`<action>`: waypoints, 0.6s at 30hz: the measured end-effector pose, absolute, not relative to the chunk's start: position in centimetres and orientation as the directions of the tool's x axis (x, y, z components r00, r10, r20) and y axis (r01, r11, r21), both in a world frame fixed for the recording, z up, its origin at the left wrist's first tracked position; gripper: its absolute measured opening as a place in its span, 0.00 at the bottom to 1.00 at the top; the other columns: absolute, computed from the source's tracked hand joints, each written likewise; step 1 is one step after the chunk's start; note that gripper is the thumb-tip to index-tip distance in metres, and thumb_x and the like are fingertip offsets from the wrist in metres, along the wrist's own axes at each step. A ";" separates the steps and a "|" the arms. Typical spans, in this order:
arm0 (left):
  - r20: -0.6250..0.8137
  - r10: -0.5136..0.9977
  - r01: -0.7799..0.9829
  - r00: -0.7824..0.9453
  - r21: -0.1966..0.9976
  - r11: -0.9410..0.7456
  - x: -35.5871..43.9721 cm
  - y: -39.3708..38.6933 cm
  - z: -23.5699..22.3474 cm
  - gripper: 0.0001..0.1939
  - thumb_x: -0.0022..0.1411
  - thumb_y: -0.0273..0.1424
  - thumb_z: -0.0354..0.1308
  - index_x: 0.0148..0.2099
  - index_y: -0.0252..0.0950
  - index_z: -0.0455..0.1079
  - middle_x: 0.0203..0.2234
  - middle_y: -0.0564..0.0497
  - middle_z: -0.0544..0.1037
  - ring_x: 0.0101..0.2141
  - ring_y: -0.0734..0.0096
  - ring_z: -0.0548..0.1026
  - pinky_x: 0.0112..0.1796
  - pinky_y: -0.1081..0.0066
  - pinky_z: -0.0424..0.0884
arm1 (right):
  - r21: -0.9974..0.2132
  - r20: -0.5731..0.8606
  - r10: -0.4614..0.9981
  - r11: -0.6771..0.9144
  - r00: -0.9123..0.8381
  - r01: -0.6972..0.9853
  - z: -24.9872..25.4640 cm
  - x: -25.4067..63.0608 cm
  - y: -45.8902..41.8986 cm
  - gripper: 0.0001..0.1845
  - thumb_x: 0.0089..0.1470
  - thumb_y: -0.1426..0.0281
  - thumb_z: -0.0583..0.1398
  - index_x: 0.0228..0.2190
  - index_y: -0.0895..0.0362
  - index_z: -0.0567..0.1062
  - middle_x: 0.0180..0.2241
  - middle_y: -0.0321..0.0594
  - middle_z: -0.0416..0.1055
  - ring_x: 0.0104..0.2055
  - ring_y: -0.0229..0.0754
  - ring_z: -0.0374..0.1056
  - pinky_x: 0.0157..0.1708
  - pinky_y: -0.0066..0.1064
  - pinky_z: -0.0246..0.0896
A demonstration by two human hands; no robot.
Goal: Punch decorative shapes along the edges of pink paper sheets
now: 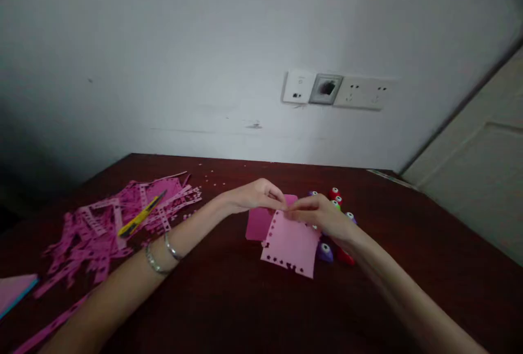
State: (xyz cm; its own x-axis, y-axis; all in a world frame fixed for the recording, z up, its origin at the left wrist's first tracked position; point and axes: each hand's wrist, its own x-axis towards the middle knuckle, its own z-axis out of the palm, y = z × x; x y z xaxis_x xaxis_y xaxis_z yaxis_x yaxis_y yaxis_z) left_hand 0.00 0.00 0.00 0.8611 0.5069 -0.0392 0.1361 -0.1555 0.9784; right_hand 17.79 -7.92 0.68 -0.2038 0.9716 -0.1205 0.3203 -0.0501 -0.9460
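The top edge of the pale pink sheet [292,242] was partly covered by fingertips. The sheet was held above the dark red-brown tabletop [229,299], near its middle. The fingers of the left hand [259,195] were pinched narrowly on the top edge; those of the right hand [327,215] were closed on it just beside them. The exact contact points could not be resolved.

A deeper pink card [257,224] was partly hidden behind the sheet and left hand. Rounded red, purple and green pieces [325,251] with white-ringed tops were partly blocked by the right hand and forearm. A blue-edged pink stack [16,291] was cut off at the left of the view. The dark wall fitting [326,89] was indistinct.

Flat, perforated pink strips [93,223] were heaped at left, with a yellow cutter [141,217] lying across them. Small shaped holes were observed along the sheet's left and lower edges. Shiny metal bangles [153,258] were noted at the left wrist.
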 end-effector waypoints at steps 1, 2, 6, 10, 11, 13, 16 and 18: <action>-0.044 0.476 0.120 0.878 0.984 -0.130 0.1 -0.1 -0.1 0.07 0.50 0.32 0.63 0.30 0.33 0.74 0.24 0.52 0.74 0.27 0.78 0.69 0.32 0.72 0.63 | -0.940 -0.106 0.968 -0.022 -0.229 0.340 0.6 17.8 -8.0 0.06 0.41 0.69 0.64 0.22 0.60 0.79 0.18 0.34 0.68 0.20 0.31 0.55 0.21 0.25 0.48; -0.049 0.453 0.115 0.890 0.986 -0.118 0.2 -0.2 -0.2 0.07 0.50 0.32 0.62 0.31 0.33 0.74 0.25 0.52 0.74 0.27 0.77 0.69 0.32 0.72 0.63 | -0.934 -0.095 0.964 0.000 -0.249 0.356 0.6 17.8 -8.1 0.06 0.41 0.69 0.64 0.21 0.60 0.79 0.18 0.34 0.68 0.20 0.31 0.55 0.21 0.25 0.48; -0.079 0.439 0.179 0.895 0.965 -0.191 -0.7 0.3 0.9 0.08 0.51 0.33 0.61 0.32 0.33 0.73 0.25 0.51 0.74 0.27 0.76 0.69 0.31 0.72 0.64 | -0.922 -0.092 0.958 0.021 -0.273 0.386 0.6 17.9 -8.3 0.05 0.42 0.69 0.64 0.22 0.59 0.79 0.20 0.37 0.71 0.21 0.32 0.58 0.21 0.25 0.51; -0.151 0.583 0.494 0.798 0.719 -0.490 -4.3 2.7 3.2 0.06 0.50 0.29 0.57 0.32 0.33 0.72 0.25 0.52 0.74 0.26 0.76 0.68 0.30 0.75 0.62 | -0.947 -0.125 0.970 -0.054 -0.209 0.318 1.0 18.3 -8.1 0.08 0.44 0.66 0.64 0.24 0.59 0.78 0.22 0.39 0.72 0.22 0.34 0.63 0.20 0.25 0.54; -0.177 0.650 0.610 0.739 0.585 -0.534 -5.5 3.5 3.5 0.06 0.49 0.27 0.56 0.30 0.32 0.72 0.24 0.51 0.74 0.26 0.76 0.68 0.29 0.75 0.62 | -0.953 -0.124 0.974 -0.064 -0.191 0.295 1.1 18.4 -8.1 0.08 0.44 0.65 0.64 0.24 0.58 0.78 0.22 0.39 0.72 0.22 0.34 0.64 0.20 0.25 0.55; -0.250 0.802 0.834 0.542 0.279 -0.477 -7.8 4.9 3.5 0.05 0.46 0.23 0.54 0.27 0.30 0.71 0.21 0.50 0.73 0.24 0.74 0.68 0.27 0.74 0.61 | -0.961 -0.116 0.980 -0.070 -0.159 0.268 1.2 18.7 -8.0 0.09 0.45 0.64 0.63 0.25 0.58 0.77 0.23 0.39 0.72 0.22 0.34 0.64 0.19 0.25 0.55; -0.275 0.900 0.941 0.338 0.088 -0.326 -10.4 6.5 2.7 0.03 0.43 0.21 0.54 0.22 0.28 0.70 0.15 0.48 0.69 0.22 0.69 0.68 0.25 0.70 0.61 | -0.962 -0.123 0.984 -0.086 -0.128 0.259 1.3 19.1 -7.9 0.09 0.46 0.64 0.63 0.28 0.58 0.77 0.23 0.40 0.73 0.21 0.34 0.64 0.18 0.24 0.55; -0.264 0.901 0.938 0.344 0.145 -0.316 -11.3 7.1 2.2 0.03 0.43 0.21 0.56 0.20 0.28 0.69 0.13 0.47 0.67 0.21 0.65 0.69 0.25 0.68 0.62 | -0.962 -0.118 0.985 -0.082 -0.128 0.260 1.4 19.2 -7.8 0.10 0.46 0.65 0.63 0.29 0.59 0.77 0.24 0.40 0.73 0.21 0.34 0.65 0.18 0.25 0.55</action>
